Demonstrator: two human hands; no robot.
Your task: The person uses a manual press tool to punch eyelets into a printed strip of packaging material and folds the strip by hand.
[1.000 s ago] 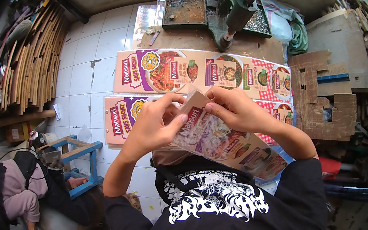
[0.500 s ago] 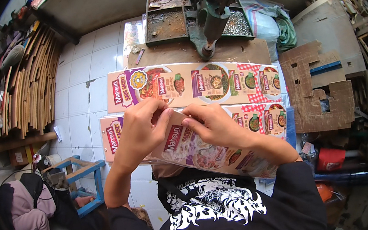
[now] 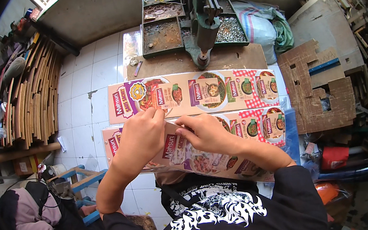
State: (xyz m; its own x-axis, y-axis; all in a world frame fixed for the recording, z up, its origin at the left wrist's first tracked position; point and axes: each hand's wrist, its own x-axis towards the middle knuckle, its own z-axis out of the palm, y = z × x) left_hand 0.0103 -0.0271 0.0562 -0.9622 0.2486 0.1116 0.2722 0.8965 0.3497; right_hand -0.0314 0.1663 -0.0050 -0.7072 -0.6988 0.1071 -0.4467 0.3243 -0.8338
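Glossy printed cardboard strip point(image 3: 198, 159): I see my left hand point(image 3: 139, 138) and right hand point(image 3: 206, 133) pinching its upper edge, fingers pressed together, above 2 flat strips point(image 3: 190, 93).

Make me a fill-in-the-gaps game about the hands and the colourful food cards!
1. The left hand and right hand both press on a printed card strip that lies ____ across the lap.
2. Beyond the hands, ____ more printed strips lie flat, side by side.
3. Behind the strips stands a ____ metal press.
4. The floor is covered in white ____.

Missing words: slanted; two; green; tiles
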